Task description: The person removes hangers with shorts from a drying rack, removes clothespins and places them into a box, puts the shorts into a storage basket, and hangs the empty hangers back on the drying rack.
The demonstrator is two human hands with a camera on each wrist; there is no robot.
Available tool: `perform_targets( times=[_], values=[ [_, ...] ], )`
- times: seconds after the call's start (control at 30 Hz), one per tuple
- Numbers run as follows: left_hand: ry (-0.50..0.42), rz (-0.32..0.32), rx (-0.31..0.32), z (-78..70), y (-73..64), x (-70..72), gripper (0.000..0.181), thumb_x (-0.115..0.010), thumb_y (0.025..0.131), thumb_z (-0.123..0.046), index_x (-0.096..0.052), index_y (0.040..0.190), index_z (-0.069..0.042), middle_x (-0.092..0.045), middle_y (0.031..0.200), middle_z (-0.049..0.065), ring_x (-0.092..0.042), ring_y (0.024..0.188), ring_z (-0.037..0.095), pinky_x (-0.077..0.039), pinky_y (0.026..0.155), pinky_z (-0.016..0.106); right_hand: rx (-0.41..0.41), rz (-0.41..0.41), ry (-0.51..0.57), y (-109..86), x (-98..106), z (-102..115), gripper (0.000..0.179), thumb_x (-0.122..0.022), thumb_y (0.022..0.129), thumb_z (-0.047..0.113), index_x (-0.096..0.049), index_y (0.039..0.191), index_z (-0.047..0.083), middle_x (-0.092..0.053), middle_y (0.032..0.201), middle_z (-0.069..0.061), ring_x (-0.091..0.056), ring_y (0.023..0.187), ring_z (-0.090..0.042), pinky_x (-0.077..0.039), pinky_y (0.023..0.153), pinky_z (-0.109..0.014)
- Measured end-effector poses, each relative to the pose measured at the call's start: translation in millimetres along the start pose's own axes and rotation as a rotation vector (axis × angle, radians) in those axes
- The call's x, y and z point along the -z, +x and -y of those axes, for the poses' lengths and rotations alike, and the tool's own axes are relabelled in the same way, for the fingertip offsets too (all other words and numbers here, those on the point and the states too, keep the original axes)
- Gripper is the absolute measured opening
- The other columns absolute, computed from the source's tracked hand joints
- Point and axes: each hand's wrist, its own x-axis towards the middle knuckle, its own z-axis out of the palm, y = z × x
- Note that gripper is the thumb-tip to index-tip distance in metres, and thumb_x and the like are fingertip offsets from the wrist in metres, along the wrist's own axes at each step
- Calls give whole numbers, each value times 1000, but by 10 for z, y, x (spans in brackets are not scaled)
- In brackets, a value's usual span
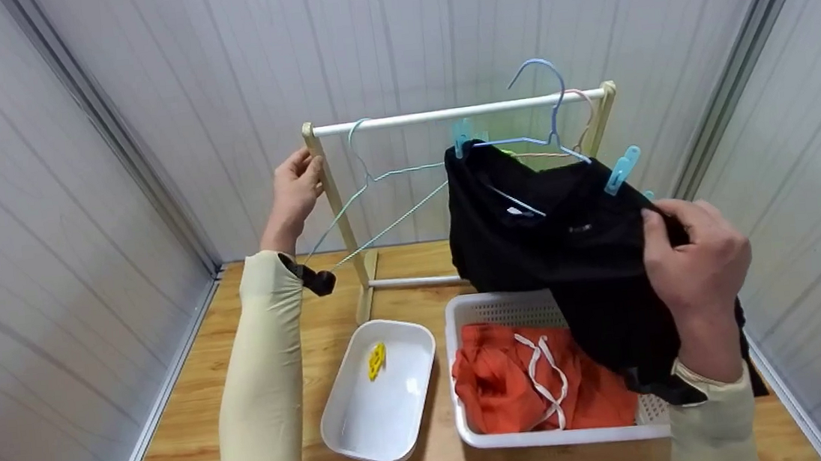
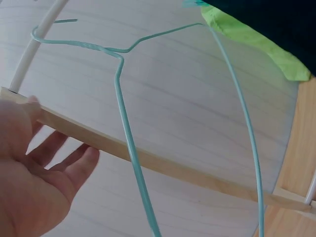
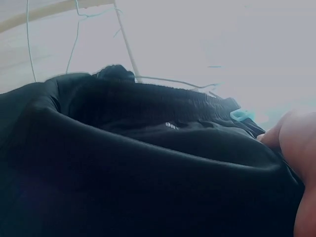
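My left hand (image 1: 296, 189) grips the wooden side post of a small clothes rack (image 1: 340, 215) near its top; in the left wrist view, fingers show behind the post. At the right, my right hand (image 1: 699, 252) pinches the side edge of black pants (image 1: 525, 242) with an elastic waistband. The pants hang from a blue hanger (image 1: 553, 111), fastened by light-blue clothespins (image 1: 623, 170) at both sides of the waist. That hanger's hook stands above the white bar, overlapping it in the head view. A mint-green hanger (image 2: 128, 133) hangs empty on the bar near my left hand.
A white basket (image 1: 463, 421) below the pants holds an orange garment (image 1: 508, 387) with white drawstrings. Left of it, a white tray (image 1: 380, 422) contains yellow clothespins (image 1: 376, 360). Behind the pants are a pink hanger (image 1: 590, 111) and a bright green garment (image 2: 261, 44). Panel walls enclose the wooden surface.
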Motion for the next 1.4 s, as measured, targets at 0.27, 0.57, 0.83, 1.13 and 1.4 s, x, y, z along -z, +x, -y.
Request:
perform_targets(
  times=[0.27, 0.57, 0.83, 1.13, 1.4],
  values=[
    [182, 19, 73, -163, -159, 139, 42, -52, 100, -17, -47, 139, -1, -51, 131, 19, -54, 112, 30, -47, 90, 41, 13, -2, 65, 25, 150, 15, 11, -73, 82, 10, -76, 87, 0, -69, 82, -16, -59, 75, -13, -33, 75, -9],
    [484, 27, -97, -551, -667, 192, 28, -55, 100, -20, -63, 121, -3, -62, 113, 10, -61, 95, 23, -51, 77, 32, 27, 24, 161, 11, 322, -60, 13, -74, 81, 13, -77, 87, 1, -69, 81, -13, -56, 79, 6, -39, 74, -13],
    [555, 182, -226, -720, -1201, -2, 18, -60, 98, -20, -70, 106, -7, -66, 95, 5, -64, 73, 18, -53, 62, 28, 75, 15, 261, 50, 400, 146, 10, -72, 80, 3, -74, 84, -7, -65, 76, -20, -55, 75, 2, -39, 73, -15],
    [548, 208, -401, -692, -1402, -387, 28, -63, 95, -13, -65, 123, -7, -63, 120, 4, -66, 86, 14, -54, 74, 27, 99, -53, 426, 121, 398, 303, 13, -72, 79, 2, -71, 77, -11, -64, 71, -16, -57, 72, -5, -42, 72, -19],
    [509, 125, -564, -601, -1481, -515, 11, -66, 92, -5, -76, 97, -6, -69, 92, 0, -62, 79, 9, -51, 64, 25, 109, -136, 455, 110, 326, 208, 14, -74, 76, 2, -70, 72, -10, -64, 69, -17, -58, 71, -5, -43, 73, -18]
  ],
)
